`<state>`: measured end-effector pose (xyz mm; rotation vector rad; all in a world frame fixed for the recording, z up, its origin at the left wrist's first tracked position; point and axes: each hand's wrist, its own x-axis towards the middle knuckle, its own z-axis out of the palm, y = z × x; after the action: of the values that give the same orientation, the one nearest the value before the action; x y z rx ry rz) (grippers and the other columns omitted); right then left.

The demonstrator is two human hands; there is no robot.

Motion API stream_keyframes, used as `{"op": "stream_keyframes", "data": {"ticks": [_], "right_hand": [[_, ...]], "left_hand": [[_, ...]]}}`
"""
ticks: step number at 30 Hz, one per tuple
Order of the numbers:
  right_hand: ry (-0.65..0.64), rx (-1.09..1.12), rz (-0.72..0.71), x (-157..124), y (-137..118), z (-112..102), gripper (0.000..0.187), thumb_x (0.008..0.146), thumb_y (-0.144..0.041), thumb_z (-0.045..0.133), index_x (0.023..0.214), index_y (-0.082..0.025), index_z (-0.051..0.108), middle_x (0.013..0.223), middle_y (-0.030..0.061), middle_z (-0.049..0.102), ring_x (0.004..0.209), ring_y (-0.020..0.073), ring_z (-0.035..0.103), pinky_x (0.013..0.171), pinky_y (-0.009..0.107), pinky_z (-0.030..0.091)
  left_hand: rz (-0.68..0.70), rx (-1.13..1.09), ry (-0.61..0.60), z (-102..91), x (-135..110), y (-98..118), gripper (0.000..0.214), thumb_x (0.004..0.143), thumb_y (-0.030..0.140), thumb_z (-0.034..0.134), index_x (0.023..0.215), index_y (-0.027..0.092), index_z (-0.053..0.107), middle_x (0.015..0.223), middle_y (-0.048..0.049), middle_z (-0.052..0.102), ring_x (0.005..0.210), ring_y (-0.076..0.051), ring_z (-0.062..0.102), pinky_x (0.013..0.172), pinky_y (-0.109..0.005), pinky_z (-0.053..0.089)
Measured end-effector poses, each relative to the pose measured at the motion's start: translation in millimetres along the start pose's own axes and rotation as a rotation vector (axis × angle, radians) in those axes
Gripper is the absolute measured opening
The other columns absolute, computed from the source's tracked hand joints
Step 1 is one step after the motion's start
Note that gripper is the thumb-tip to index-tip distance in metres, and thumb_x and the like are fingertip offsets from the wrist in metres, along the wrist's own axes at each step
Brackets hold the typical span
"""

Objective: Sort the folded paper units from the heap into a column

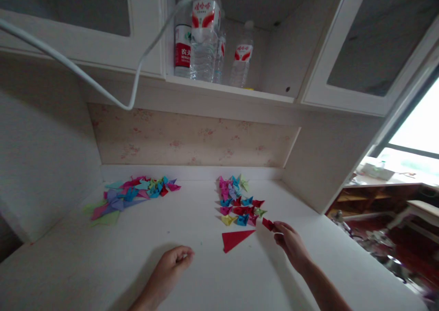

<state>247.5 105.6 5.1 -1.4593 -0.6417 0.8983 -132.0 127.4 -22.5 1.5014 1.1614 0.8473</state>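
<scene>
My right hand (288, 240) pinches a small red folded-paper piece (268, 224) by its edge, just right of the front row of little origami figures. These figures (243, 209), in red, blue, pink, yellow and green, stand in rows on the white desk. A flat red folded-paper triangle (235, 239) lies on the desk between my hands, closer to the right one. My left hand (174, 265) rests low over the desk to its left, fingers curled in and nothing visible in them.
A heap of coloured folded paper (137, 194) lies at the desk's back left. Overhead, a shelf (226, 89) holds several plastic bottles (205, 41). A white cable (103, 91) hangs in front of the cabinet. Side panels (318, 160) close in the desk.
</scene>
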Motion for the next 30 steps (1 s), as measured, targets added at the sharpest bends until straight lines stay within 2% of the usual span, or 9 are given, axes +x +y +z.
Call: {"op": "stream_keyframes", "data": {"ticks": [6,11,13,17,21,23,25,30], "right_hand": [[-0.043,-0.15,0.036,34.5,-2.5,2.0,0.014,0.063,-0.028,0.064,0.062,-0.014,0.062,0.051,0.0017,0.059,0.044,0.0112,0.048,0.042,0.022,0.035],[-0.014,-0.182,0.062,43.1,1.1,11.6,0.02,0.063,-0.03,0.065,0.076,-0.014,0.065,0.062,0.0041,0.065,0.043,0.0118,0.051,0.041,0.022,0.035],[0.01,-0.187,0.068,41.3,-1.6,12.2,0.032,0.064,-0.033,0.066,0.091,-0.014,0.063,0.061,0.0033,0.065,0.041,0.0121,0.051,0.04,0.022,0.035],[0.071,-0.211,0.039,26.1,-10.8,4.6,0.062,0.069,-0.045,0.065,0.121,-0.015,0.047,0.057,0.0004,0.063,0.035,0.0105,0.043,0.037,0.022,0.032],[0.084,-0.218,-0.097,-7.2,-10.7,5.1,0.06,0.072,-0.053,0.063,0.117,-0.016,0.051,0.055,-0.0022,0.06,0.034,0.0075,0.036,0.035,0.019,0.025],[0.006,-0.181,-0.123,-29.8,-3.0,19.6,0.055,0.072,-0.054,0.063,0.112,-0.017,0.055,0.053,-0.0036,0.057,0.035,0.0069,0.035,0.035,0.018,0.023],[-0.09,-0.103,-0.1,-54.2,9.0,47.1,0.053,0.073,-0.054,0.063,0.111,-0.018,0.055,0.051,-0.0051,0.054,0.036,0.0069,0.035,0.034,0.017,0.021],[-0.379,0.008,-0.054,-104.9,42.3,153.8,0.051,0.074,-0.057,0.061,0.107,-0.018,0.054,0.048,-0.0069,0.051,0.034,0.0066,0.032,0.033,0.017,0.02]], "left_hand": [[0.002,0.018,0.003,-0.5,2.8,-3.2,0.036,0.075,0.049,0.059,0.089,0.018,0.072,0.079,-0.0028,0.069,0.077,-0.02,0.059,0.072,-0.027,0.043],[-0.001,0.034,0.006,-0.2,-0.2,4.3,0.038,0.075,0.05,0.059,0.089,0.018,0.072,0.077,-0.0021,0.067,0.075,-0.019,0.058,0.071,-0.027,0.043],[0.0,0.036,0.005,-0.2,-1.8,7.3,0.039,0.075,0.051,0.059,0.088,0.017,0.071,0.075,-0.002,0.066,0.073,-0.019,0.057,0.07,-0.027,0.042],[-0.004,-0.005,0.036,0.5,-4.4,11.4,0.039,0.073,0.052,0.058,0.086,0.017,0.071,0.072,-0.0016,0.065,0.07,-0.018,0.055,0.066,-0.026,0.04],[-0.005,-0.053,0.128,-3.4,-1.7,12.0,0.037,0.071,0.049,0.06,0.086,0.017,0.071,0.069,-0.0011,0.064,0.068,-0.017,0.055,0.063,-0.025,0.04],[0.024,-0.042,0.191,-9.6,2.1,9.1,0.035,0.072,0.046,0.059,0.086,0.016,0.07,0.07,-0.0013,0.065,0.068,-0.017,0.056,0.063,-0.025,0.041],[0.058,0.013,0.256,-17.7,6.1,3.5,0.032,0.075,0.042,0.056,0.086,0.015,0.069,0.072,-0.0021,0.066,0.069,-0.017,0.058,0.063,-0.024,0.041],[0.079,0.292,0.365,-40.1,14.1,-13.5,0.029,0.083,0.034,0.045,0.092,0.015,0.066,0.08,-0.0038,0.069,0.071,-0.016,0.062,0.062,-0.022,0.044]]}}
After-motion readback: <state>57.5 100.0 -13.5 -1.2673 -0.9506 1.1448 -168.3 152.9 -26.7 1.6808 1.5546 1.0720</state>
